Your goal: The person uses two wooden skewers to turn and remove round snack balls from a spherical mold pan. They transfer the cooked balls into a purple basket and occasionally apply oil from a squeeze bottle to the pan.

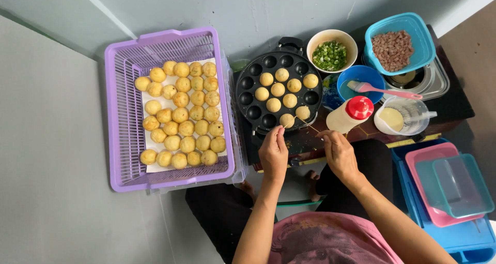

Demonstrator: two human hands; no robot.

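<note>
2 hands [305, 153] beside red-capped squeeze bottle [350, 114]

Two thin wooden skewers [302, 123] angle into a golden dough ball [287, 120] at the near rim of the round black moulded pan [247, 96] — nine balls sit in its wells, browned, round — the outer wells empty

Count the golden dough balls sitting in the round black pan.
9 dough balls in the round black pan: four across the upper row, three in the middle row, two at the near edge by the skewers. None seem hidden.
</note>
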